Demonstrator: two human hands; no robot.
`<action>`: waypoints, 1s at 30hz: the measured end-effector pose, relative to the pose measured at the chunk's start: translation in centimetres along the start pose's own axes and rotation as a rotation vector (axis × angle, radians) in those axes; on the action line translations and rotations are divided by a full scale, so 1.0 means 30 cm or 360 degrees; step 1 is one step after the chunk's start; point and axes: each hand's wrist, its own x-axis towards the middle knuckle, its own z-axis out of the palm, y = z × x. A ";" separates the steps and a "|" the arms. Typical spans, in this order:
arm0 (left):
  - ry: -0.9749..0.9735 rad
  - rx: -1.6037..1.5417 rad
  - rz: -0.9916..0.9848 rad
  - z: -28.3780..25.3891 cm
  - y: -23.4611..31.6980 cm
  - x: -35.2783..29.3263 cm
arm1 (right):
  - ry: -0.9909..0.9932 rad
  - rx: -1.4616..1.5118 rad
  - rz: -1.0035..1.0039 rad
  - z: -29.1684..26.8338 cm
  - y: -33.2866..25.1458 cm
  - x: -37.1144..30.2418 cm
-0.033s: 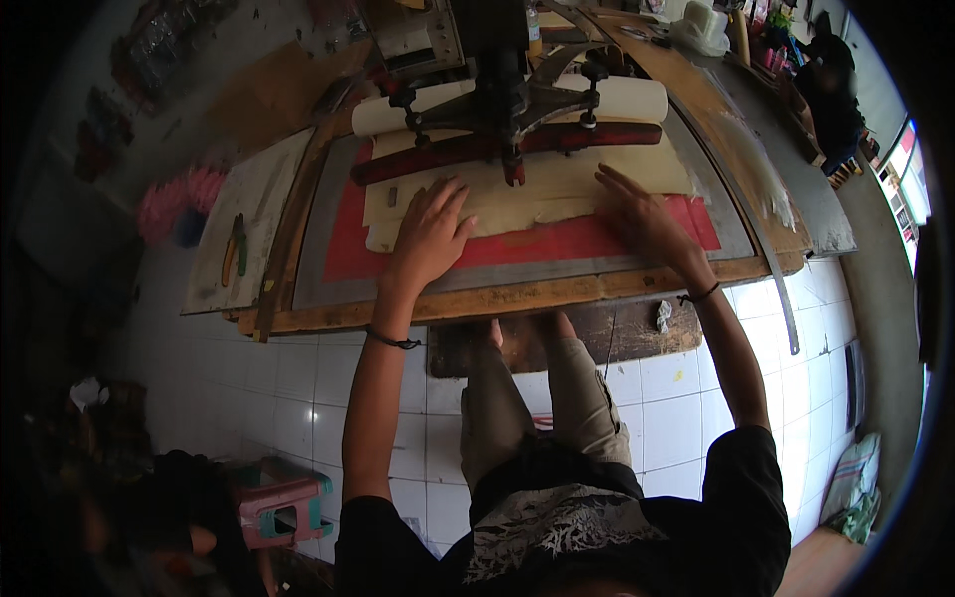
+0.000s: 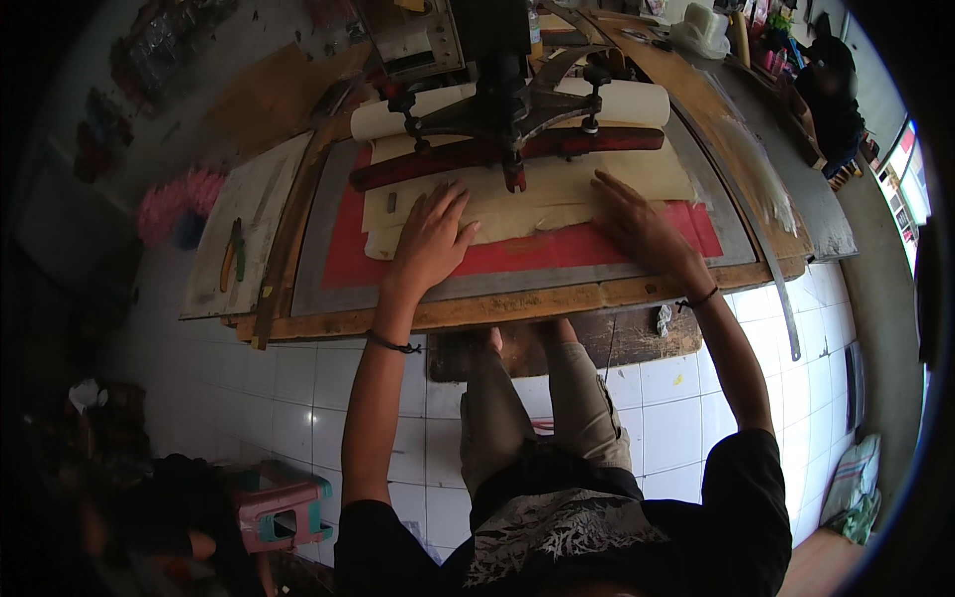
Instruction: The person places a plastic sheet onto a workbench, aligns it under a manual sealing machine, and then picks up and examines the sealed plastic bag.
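Sheet of cream material (image 2: 549, 199), left hand (image 2: 431, 237) and right hand (image 2: 642, 231) laid palm-down on its near edge, fingers extended.

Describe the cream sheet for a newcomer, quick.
Find the wood-edged table, then the red bar across it. The cream sheet extends beneath that bar, under the left hand and right hand. Unlike the pale roll behind, it lies flat, with a ragged edge.

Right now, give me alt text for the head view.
A person's left hand and right hand are spread over a cream sheet on a red sheet, atop a wood-edged worktable. A long red bar hangs under a dark machine head beyond them; pliers lie at left. A pink-and-green stool stands lower left.
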 end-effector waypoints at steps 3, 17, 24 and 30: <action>-0.0031 -0.0109 -0.0089 0.090 -0.043 -0.005 | -0.0123 -0.0261 -0.0026 0.008 0.000 0.014; -0.0058 -0.0165 -0.0160 0.087 -0.030 -0.009 | -0.0271 -0.0328 0.0044 0.036 -0.027 0.077; -0.0077 -0.0112 -0.0133 0.108 -0.048 -0.014 | -0.0242 -0.0271 0.0022 0.049 -0.029 0.084; -0.0055 -0.0195 -0.0039 0.108 -0.053 -0.010 | -0.0220 -0.0403 0.0070 0.049 0.002 0.063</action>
